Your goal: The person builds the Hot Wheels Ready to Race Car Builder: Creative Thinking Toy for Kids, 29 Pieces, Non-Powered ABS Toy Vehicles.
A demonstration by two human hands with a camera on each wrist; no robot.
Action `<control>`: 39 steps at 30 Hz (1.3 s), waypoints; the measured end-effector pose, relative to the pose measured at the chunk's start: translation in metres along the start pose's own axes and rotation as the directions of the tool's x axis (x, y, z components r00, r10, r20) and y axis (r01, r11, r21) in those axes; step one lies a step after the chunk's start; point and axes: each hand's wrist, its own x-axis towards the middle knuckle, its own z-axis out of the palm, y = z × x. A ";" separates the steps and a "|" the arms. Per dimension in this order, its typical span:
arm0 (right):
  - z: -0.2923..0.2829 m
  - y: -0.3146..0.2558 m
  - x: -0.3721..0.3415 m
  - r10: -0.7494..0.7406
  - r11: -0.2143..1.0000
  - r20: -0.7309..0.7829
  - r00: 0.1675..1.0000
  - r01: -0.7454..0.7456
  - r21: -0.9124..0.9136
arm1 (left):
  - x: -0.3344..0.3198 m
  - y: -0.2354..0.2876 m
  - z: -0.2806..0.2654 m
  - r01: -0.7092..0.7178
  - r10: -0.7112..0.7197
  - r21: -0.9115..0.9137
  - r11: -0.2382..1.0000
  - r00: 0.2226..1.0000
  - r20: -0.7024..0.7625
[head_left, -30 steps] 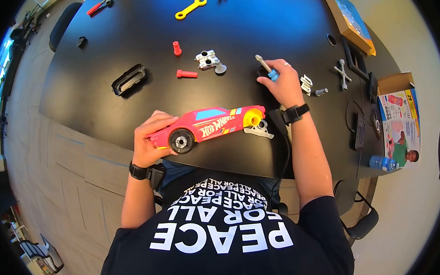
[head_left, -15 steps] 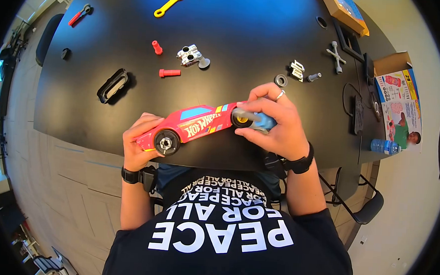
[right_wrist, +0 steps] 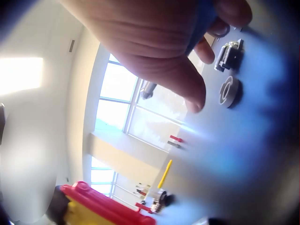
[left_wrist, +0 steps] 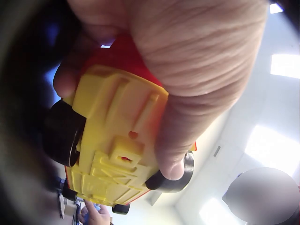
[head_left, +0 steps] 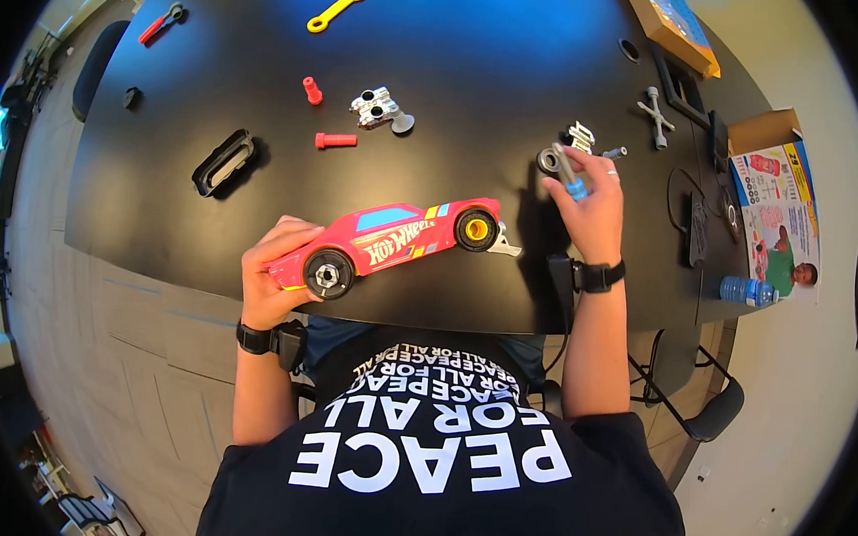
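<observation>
A red toy car (head_left: pixel 387 237) is gripped at its rear end by my left hand (head_left: pixel 272 269). In the left wrist view the car's yellow underside (left_wrist: pixel 126 126) shows, with the thumb along one side near a rear wheel. The front wheel (head_left: pixel 476 230) has a black tyre around a yellow hub; the rear wheel (head_left: pixel 329 274) has a grey centre. My right hand (head_left: pixel 595 214) holds a toy screwdriver by its blue handle (head_left: pixel 576 189), its grey shaft (head_left: pixel 562 159) pointing up and away. Close by the fingertips lies a grey ring-shaped wheel part (right_wrist: pixel 228 92).
A silver engine piece (head_left: pixel 374 108), two red bolts (head_left: pixel 337 141), a black frame (head_left: pixel 224 163) and a yellow wrench (head_left: pixel 338 10) lie on the table. Right of the hand are a chrome part (head_left: pixel 580 136), a cross wrench (head_left: pixel 656 118) and a water bottle (head_left: pixel 748 292).
The bare yellow front hub now carries a black tyre. My right hand came to the front wheel with the screwdriver, then moved away right towards the grey ring. The left hand keeps its grip.
</observation>
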 end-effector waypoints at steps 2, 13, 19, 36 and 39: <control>0.005 0.008 0.005 -0.030 0.999 0.070 0.997 0.033 -0.036 | -0.001 -0.001 0.000 -0.014 0.014 -0.019 1.000 1.000 -0.008; 0.016 0.007 0.010 0.080 0.984 0.035 0.996 -0.074 -0.162 | -0.002 0.001 -0.002 0.001 -0.001 0.003 1.000 1.000 0.004; -0.024 -0.058 0.003 0.376 0.682 0.337 0.863 -0.504 0.530 | -0.003 -0.002 -0.003 0.012 -0.012 -0.023 1.000 1.000 0.001; -0.019 -0.093 -0.022 0.310 0.716 0.516 0.799 -0.553 0.427 | -0.008 -0.001 0.000 0.021 -0.021 -0.015 1.000 0.999 -0.049; -0.022 -0.074 -0.060 0.406 0.626 0.656 0.637 -0.716 0.308 | -0.004 0.002 -0.002 0.068 -0.068 -0.003 0.998 0.997 -0.039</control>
